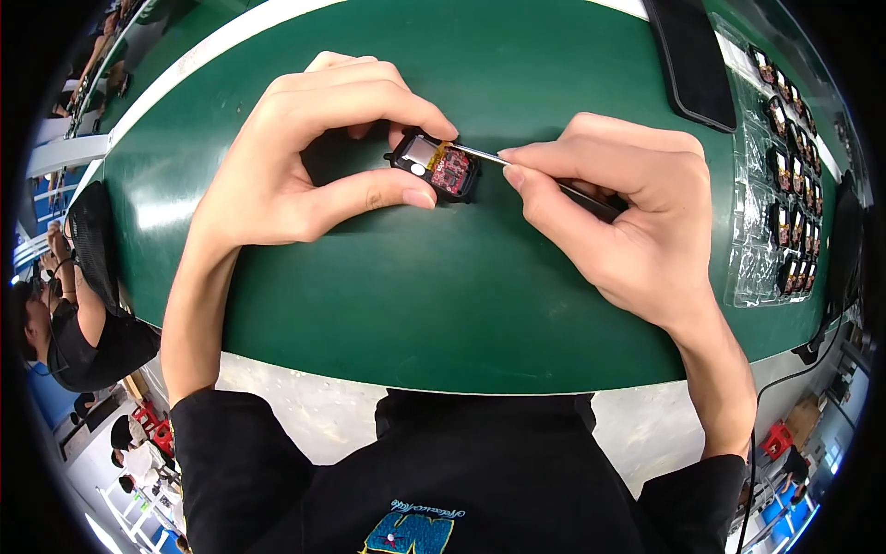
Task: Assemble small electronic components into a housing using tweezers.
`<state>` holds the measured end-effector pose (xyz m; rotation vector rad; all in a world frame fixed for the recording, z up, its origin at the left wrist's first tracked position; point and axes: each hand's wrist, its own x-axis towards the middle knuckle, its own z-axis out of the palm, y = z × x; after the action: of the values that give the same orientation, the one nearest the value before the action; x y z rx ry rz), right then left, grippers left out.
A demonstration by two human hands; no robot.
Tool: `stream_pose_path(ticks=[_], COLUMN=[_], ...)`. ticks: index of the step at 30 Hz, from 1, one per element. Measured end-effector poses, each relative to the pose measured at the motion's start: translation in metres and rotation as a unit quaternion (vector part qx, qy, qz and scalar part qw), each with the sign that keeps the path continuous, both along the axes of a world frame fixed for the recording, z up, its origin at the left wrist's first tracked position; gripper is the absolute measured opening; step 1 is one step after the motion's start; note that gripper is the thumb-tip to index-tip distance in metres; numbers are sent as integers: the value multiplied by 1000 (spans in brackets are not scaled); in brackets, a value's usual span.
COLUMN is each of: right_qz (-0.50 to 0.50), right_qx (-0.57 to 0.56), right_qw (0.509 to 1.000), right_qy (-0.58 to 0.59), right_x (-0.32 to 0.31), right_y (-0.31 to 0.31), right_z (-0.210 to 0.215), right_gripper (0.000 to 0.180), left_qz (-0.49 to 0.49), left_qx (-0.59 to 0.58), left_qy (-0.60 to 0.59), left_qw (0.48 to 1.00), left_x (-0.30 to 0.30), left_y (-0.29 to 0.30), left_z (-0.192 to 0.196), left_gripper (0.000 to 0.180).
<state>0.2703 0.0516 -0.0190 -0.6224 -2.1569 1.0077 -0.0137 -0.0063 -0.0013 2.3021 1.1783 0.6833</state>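
Note:
Between the thumb and fingers of my left hand (318,148) is a small black electronic device (452,175), its casing open at the top. Inside it show a red circuit board, a silvery block with a white round spot, and a strip of yellow tape. My right hand (618,198) pinches a thin metal tool (482,154) like a pen, probably tweezers or a pick; its exact kind is unclear. The tool's tip meets the device's upper edge beside the yellow tape. The device is held just at the green tabletop.
On the right a clear plastic tray (749,249) holds several similar open devices (783,171) in rows. A flat black slab (692,69) lies at the far right of the green table (443,305). At the left edge sits another person (88,323) beside a black mesh chair back (92,245).

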Motion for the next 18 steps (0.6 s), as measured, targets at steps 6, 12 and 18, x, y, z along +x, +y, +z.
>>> stream_pose_path(ticks=[6,12,18], right_qz=[-15,-6,-3], right_qx=[2,5,10], right_qw=[1000,1000,1000], right_qy=[-3,1,3], right_x=[0,2,3], right_y=[0,1,-2], right_z=[3,2,0], right_gripper=[10,9,10], left_qz=[1,-1,0], left_qx=[-11,-13,-19], left_qy=[-4,0,6], left_qw=[1000,1000,1000], left_x=[-1,-1,0], left_y=[3,3,1], left_z=[2,1,1], left_gripper=[55,54,55])
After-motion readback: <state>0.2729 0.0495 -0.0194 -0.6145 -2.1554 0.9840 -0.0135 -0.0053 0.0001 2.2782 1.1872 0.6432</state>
